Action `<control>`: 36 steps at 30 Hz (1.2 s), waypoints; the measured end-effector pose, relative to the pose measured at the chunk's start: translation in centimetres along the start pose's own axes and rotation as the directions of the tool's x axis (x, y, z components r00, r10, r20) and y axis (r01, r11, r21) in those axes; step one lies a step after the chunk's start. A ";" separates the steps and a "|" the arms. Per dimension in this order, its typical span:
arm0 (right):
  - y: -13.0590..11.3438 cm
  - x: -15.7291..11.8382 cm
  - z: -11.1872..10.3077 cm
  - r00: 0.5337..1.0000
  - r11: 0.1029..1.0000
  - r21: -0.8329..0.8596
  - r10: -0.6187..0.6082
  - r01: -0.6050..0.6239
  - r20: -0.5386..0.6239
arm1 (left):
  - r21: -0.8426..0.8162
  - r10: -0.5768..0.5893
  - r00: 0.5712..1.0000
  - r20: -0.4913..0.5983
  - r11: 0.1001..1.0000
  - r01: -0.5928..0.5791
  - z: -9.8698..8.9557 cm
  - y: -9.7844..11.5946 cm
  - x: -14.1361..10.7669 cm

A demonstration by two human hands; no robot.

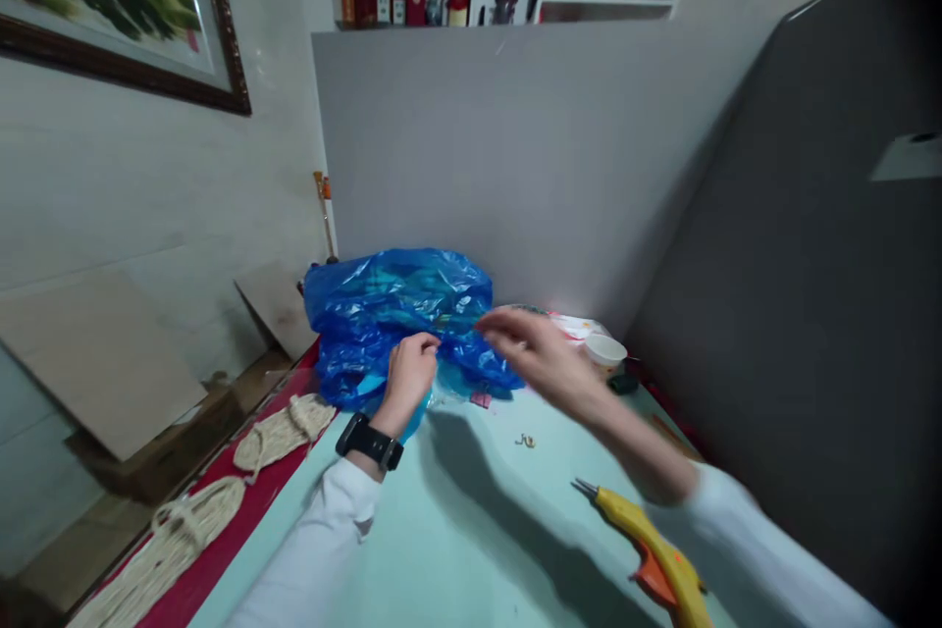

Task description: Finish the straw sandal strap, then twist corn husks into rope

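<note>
Fingers of the left hand are curled shut on a fold of the blue plastic bag, which sits at the far middle of the counter against the grey partition. The right hand hovers just right of that grip, blurred; its fingers look loosely spread, and whether they pinch the film I cannot tell.

Near and to the right lies a yellow glue gun, nozzle pointing toward the bag. A white cup stands just beyond the right hand, and a small metal piece lies loose between the arms. Rope coils rest along the red edge at left.

A sharp tug could tear the thin film or spill what is inside, and the right forearm could knock the cup. The bag's contents stay hidden, and the glue gun's handle is cut off.
</note>
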State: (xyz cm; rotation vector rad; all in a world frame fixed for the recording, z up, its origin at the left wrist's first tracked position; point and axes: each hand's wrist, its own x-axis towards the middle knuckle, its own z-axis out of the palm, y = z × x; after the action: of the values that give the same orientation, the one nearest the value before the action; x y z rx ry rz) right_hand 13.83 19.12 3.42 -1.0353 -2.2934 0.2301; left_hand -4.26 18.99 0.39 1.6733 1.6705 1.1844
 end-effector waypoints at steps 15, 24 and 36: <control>5.9 8.3 8.2 0.975 0.772 -0.636 0.130 0.013 0.178 | 0.536 0.002 0.975 -0.222 0.836 0.120 0.6 -9.0 5.9; 5.9 8.6 5.5 0.996 0.747 -0.665 0.052 0.013 0.078 | 0.392 -0.056 0.950 -0.307 0.902 0.180 -0.1 -8.4 5.9; 5.0 6.5 10.5 0.928 0.808 -0.488 -0.185 0.331 0.323 | -0.013 0.057 0.898 -0.437 0.997 -0.070 -0.5 -5.3 6.2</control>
State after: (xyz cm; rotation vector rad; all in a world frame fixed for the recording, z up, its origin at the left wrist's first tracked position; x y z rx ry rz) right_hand 7.46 28.15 -3.96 -0.9658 -2.7953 -0.4469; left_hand -8.30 25.50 -2.37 1.5296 1.8514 1.7085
